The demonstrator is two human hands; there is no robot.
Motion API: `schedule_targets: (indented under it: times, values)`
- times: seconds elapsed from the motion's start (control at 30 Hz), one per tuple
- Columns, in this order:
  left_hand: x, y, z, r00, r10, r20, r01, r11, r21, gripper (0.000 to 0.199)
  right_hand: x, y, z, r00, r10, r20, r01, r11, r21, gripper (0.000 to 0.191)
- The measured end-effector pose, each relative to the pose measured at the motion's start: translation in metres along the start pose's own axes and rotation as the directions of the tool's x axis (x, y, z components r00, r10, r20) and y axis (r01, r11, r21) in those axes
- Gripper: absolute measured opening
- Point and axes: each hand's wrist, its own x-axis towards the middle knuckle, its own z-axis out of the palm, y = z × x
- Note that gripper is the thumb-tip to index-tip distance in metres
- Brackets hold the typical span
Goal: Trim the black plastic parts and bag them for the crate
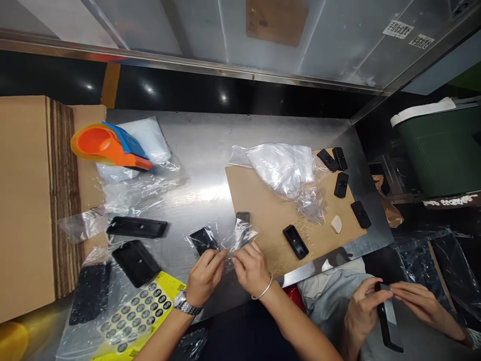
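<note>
Just left of centre, at the table's front, my left hand (206,275), with a watch at the wrist, is closed in a pinch at the edge of clear film. Facing it, my right hand (252,268), wearing a bracelet, pinches a small clear plastic bag (242,235). A dark rectangular piece (243,217) shows at that bag's far end; whether it lies inside or under the film I cannot tell. Beyond my left fingers lies a black piece in a clear bag (203,239). The fingertips partly hide the film between my hands.
Black housings (137,227) and a yellow sticker sheet (135,316) lie left, near an orange tape dispenser (101,143) and stacked cardboard (26,200). Right, a cardboard sheet (259,200) bears clear bags (280,165) and a black housing (295,241). A co-worker's hands (361,311) hold a black part.
</note>
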Motion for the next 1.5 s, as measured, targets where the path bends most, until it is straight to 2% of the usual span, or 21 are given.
schedule_targets:
  times: [0.13,0.2,0.27,0.37,0.5,0.6,0.7,0.77,0.9,1.0,1.13,1.2,1.3,1.4,1.5]
  values:
    - [0.001,-0.001,-0.001,0.999,-0.023,0.048,0.025,0.999,-0.037,0.019,-0.002,0.001,0.008,0.998,-0.045,-0.034,0.046,0.998,0.035,0.021]
    - [0.003,-0.002,-0.004,0.997,-0.079,0.011,0.079,0.996,-0.037,0.017,-0.006,0.005,0.014,0.999,-0.022,-0.044,0.026,0.997,0.07,0.02]
    - [0.005,-0.006,-0.009,0.984,-0.156,-0.083,0.156,0.988,-0.002,0.016,-0.009,0.013,0.02,0.986,0.142,-0.084,-0.135,0.987,0.083,0.024]
    - [0.009,-0.013,-0.018,0.931,-0.259,-0.256,0.28,0.959,0.05,0.015,-0.006,0.029,0.033,0.902,0.412,-0.13,-0.41,0.911,0.048,0.031]
    - [0.018,-0.021,-0.023,0.862,-0.323,-0.39,0.377,0.924,0.067,0.016,0.012,0.043,0.05,0.843,0.531,-0.088,-0.536,0.843,-0.04,0.03]
    - [0.025,-0.022,-0.02,0.851,-0.336,-0.405,0.393,0.917,0.065,0.018,0.022,0.049,0.051,0.823,0.565,-0.058,-0.568,0.82,-0.063,0.022]
    - [0.033,-0.022,-0.011,0.857,-0.339,-0.389,0.388,0.92,0.053,0.022,0.018,0.052,0.038,0.833,0.553,-0.025,-0.553,0.833,-0.016,0.024]
    - [0.037,-0.022,-0.004,0.869,-0.339,-0.361,0.377,0.925,0.039,0.023,0.008,0.052,0.023,0.858,0.514,0.019,-0.514,0.856,0.056,0.028]
    - [0.045,-0.021,0.008,0.912,-0.33,-0.242,0.338,0.941,-0.009,0.023,-0.016,0.05,-0.001,0.915,0.345,0.207,-0.393,0.877,0.277,0.033]
    - [0.049,-0.02,0.012,0.952,-0.284,-0.113,0.277,0.958,-0.077,0.026,-0.027,0.052,-0.005,0.904,0.255,0.344,-0.389,0.824,0.411,0.038]
    - [0.046,-0.019,0.012,0.985,-0.161,0.064,0.17,0.971,-0.17,0.028,-0.031,0.068,0.005,0.864,0.275,0.422,-0.469,0.746,0.473,0.049]
    - [0.042,-0.019,0.012,0.987,-0.121,0.11,0.141,0.97,-0.196,0.03,-0.03,0.078,0.011,0.853,0.295,0.431,-0.493,0.729,0.475,0.05]
    - [0.035,-0.019,0.015,0.987,-0.112,0.119,0.134,0.971,-0.198,0.033,-0.029,0.085,0.016,0.848,0.333,0.412,-0.505,0.742,0.44,0.05]
    - [0.028,-0.013,0.022,0.988,-0.119,0.097,0.133,0.978,-0.162,0.034,-0.029,0.081,0.018,0.863,0.388,0.323,-0.49,0.797,0.353,0.046]
    - [0.022,0.0,0.031,0.992,-0.097,0.08,0.105,0.99,-0.092,0.034,-0.029,0.066,0.015,0.884,0.419,0.209,-0.458,0.866,0.203,0.035]
